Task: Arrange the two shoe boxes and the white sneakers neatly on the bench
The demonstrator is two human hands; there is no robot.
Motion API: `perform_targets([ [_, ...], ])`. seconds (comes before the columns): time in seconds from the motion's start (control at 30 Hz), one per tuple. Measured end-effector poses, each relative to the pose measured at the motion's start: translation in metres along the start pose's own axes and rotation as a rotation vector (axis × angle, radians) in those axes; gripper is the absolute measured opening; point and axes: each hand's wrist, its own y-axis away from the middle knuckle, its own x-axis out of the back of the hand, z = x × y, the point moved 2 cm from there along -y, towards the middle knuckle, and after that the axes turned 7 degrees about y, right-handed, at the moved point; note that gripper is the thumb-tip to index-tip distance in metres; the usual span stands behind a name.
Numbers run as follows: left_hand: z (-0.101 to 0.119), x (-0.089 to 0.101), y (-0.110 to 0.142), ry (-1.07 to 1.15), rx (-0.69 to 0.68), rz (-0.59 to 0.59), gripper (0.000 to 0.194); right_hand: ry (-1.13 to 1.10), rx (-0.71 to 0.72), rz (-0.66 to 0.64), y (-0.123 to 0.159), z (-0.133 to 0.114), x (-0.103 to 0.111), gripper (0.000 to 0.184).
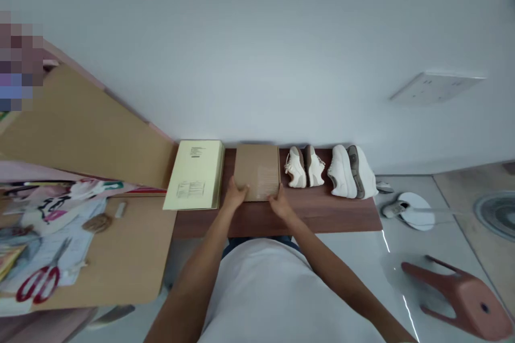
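A brown cardboard box [256, 169] lies flat on a dark wooden bench top [330, 218] against the wall. My left hand [234, 194] grips its near left corner, thumb on the top face. At the near right corner, my right hand [280, 203] holds the box the same way; the fingers of both hands are partly hidden along its sides. Left of it rests a pale yellow box [195, 174] with printed labels. To the right stand a pair of white and brown sneakers [296, 167] and a pair of larger white shoes [344, 171].
A table [132, 252] on the left bears red-handled scissors [39, 283], papers and cloth; a tan board [84, 118] stands behind it. On the floor at right are a pink stool [469, 297] and a white round object [418, 211] by another shoe [393, 209].
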Motion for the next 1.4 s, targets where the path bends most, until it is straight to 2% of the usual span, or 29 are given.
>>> perform_targets([
  [0.1,-0.011,-0.008,0.015,0.090,0.038,-0.023,0.063,-0.034,0.001,0.088,0.003,0.014,0.003,0.082],
  [0.2,-0.012,-0.012,0.019,0.180,0.043,-0.080,0.063,-0.083,-0.006,0.151,0.011,0.023,0.006,0.087],
  [0.27,-0.008,-0.008,0.021,0.212,0.060,-0.151,0.068,-0.089,-0.003,0.212,0.018,0.021,0.009,0.088],
  [0.33,-0.004,0.008,0.024,0.193,0.045,-0.210,0.074,-0.060,0.021,0.295,0.027,0.010,0.012,0.083],
  [0.37,-0.003,0.022,0.026,0.165,0.000,-0.223,0.075,-0.039,0.044,0.344,0.033,0.002,0.013,0.080],
  [0.43,-0.002,0.064,0.028,0.090,-0.156,-0.188,0.073,-0.014,0.111,0.438,0.045,-0.020,0.007,0.075],
  [0.5,-0.005,0.119,0.024,-0.003,-0.319,-0.061,0.068,-0.045,0.201,0.458,0.057,-0.046,-0.013,0.071],
  [0.53,-0.010,0.148,0.020,-0.068,-0.357,0.026,0.069,-0.083,0.244,0.419,0.061,-0.060,-0.029,0.067],
  [0.6,-0.023,0.200,0.008,-0.188,-0.322,0.138,0.074,-0.144,0.297,0.258,0.066,-0.085,-0.070,0.061],
  [0.63,-0.031,0.220,0.001,-0.205,-0.263,0.147,0.077,-0.130,0.297,0.169,0.067,-0.096,-0.093,0.061],
  [0.67,-0.039,0.236,-0.006,-0.208,-0.191,0.131,0.078,-0.098,0.278,0.099,0.066,-0.105,-0.115,0.064],
  [0.73,-0.054,0.254,-0.017,-0.183,-0.059,0.073,0.079,-0.026,0.210,-0.006,0.061,-0.116,-0.152,0.071],
  [0.8,-0.063,0.259,-0.025,-0.159,0.015,0.024,0.078,0.017,0.150,-0.052,0.053,-0.122,-0.177,0.077],
  [0.9,-0.066,0.255,-0.032,-0.133,0.010,-0.008,0.081,0.016,0.057,-0.049,0.039,-0.123,-0.195,0.084],
  [1.0,-0.062,0.248,-0.037,-0.088,-0.066,-0.017,0.079,0.013,-0.030,-0.027,0.028,-0.120,-0.202,0.092],
  [1.13,-0.058,0.242,-0.042,0.011,-0.132,-0.092,0.071,-0.003,-0.087,-0.026,0.018,-0.116,-0.209,0.099],
  [1.2,-0.058,0.242,-0.044,0.040,-0.114,-0.109,0.070,-0.032,-0.116,-0.030,0.014,-0.114,-0.212,0.100],
  [1.4,-0.063,0.249,-0.054,0.001,-0.007,-0.061,0.077,-0.125,-0.224,0.010,0.001,-0.105,-0.219,0.108],
])
